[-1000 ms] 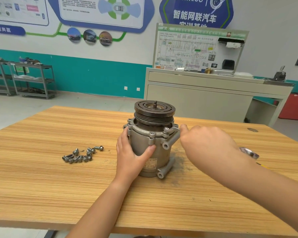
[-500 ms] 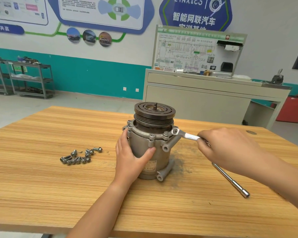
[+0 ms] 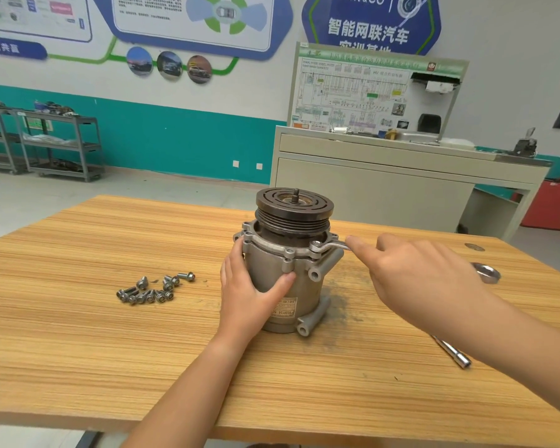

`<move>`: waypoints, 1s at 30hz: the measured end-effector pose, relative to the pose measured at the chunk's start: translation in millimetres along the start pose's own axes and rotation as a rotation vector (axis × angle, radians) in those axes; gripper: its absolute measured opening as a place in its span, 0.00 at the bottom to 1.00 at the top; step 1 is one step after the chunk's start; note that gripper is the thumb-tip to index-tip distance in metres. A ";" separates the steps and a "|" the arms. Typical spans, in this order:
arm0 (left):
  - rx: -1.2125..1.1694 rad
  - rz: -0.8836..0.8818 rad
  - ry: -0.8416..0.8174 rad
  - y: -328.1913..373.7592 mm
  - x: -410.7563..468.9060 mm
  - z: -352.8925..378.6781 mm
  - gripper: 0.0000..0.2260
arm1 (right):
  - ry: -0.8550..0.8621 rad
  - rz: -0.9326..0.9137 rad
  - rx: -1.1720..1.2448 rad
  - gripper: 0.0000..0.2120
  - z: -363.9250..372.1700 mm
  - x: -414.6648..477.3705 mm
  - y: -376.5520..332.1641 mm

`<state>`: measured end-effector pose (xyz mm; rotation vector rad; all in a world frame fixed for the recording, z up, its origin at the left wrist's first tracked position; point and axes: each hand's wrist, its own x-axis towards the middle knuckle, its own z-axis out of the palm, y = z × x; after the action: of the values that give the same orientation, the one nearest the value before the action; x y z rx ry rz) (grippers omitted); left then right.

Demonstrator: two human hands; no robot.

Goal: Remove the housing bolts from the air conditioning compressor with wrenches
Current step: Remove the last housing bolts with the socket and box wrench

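Head, left hand (image 3: 246,299) clasps compressor (image 3: 304,286), right hand (image 3: 424,279) wrench (image 3: 328,244)

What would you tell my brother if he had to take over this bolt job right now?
Left hand grips the compressor, upright on the table.
Right hand holds the wrench, its ring end on the flange, seemingly over a bolt.
Done: a pile of loose bolts lies left of the compressor.
Left: turn that one out. The flange's far side is hidden, so check there.
A second tool lies on the table at right.
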<state>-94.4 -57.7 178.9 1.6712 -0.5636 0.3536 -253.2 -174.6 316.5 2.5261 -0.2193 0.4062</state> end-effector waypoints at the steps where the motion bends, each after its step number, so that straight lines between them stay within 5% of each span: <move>1: -0.001 0.002 0.001 -0.3 0.2 0.4 0.42 | -0.008 -0.015 -0.026 0.27 -3.3 -0.9 -4.3; 6: -0.002 0.002 0.002 0.7 -0.5 0.2 0.44 | -0.027 -0.104 -0.068 0.32 -11.4 -2.5 -26.1; 18: -0.001 -0.020 -0.015 5.2 -0.6 -2.1 0.44 | 0.140 -0.080 -0.093 0.18 41.0 44.1 24.0; 22: 0.008 0.002 -0.004 6.8 -0.6 -3.3 0.42 | 0.406 -0.135 0.109 0.17 57.0 64.3 15.7; 25: 0.007 0.001 -0.012 6.8 -1.8 -3.9 0.41 | 0.425 -0.137 0.209 0.11 65.8 69.5 11.8; 27: 0.008 -0.005 -0.017 6.3 -1.9 -4.3 0.42 | 0.482 0.011 0.401 0.04 66.5 62.0 14.9; 30: 0.009 -0.015 -0.018 6.4 -1.4 -4.1 0.43 | 0.576 0.256 0.720 0.11 48.7 32.8 16.2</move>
<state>-98.8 -54.1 184.3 1.6881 -0.5632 0.3308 -214.6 -217.4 297.0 2.9097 -0.1909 1.5124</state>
